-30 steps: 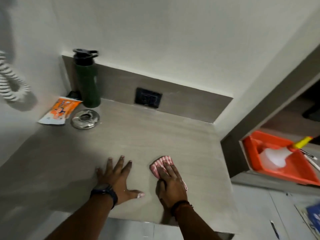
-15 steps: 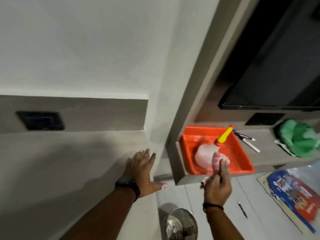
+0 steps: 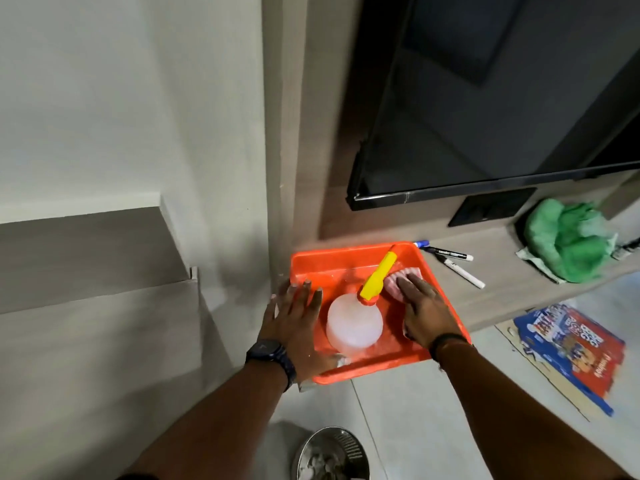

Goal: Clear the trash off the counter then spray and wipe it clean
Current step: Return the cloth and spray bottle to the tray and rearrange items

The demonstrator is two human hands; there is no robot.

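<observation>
An orange tray [image 3: 346, 252] sits on a low shelf to the right of the grey counter [image 3: 104, 334]. A translucent spray bottle [image 3: 353, 327] with a yellow nozzle lies inside it. My right hand [image 3: 426, 306] reaches into the tray's right side, fingers flat over the pink striped cloth [image 3: 398, 275], which rests against the far wall. My left hand [image 3: 294, 323] lies spread on the tray's left rim, holding nothing.
A metal bin [image 3: 329, 455] with scraps stands on the floor below my arms. Markers [image 3: 457, 268] and a green cloth [image 3: 568, 244] lie on the shelf under a black TV [image 3: 485, 116]. A blue and red packet [image 3: 571, 348] lies on the floor.
My view swung right from the counter to the tray. My right hand carried the pink cloth off the counter into the tray. My left hand moved from the counter to the tray's rim.
</observation>
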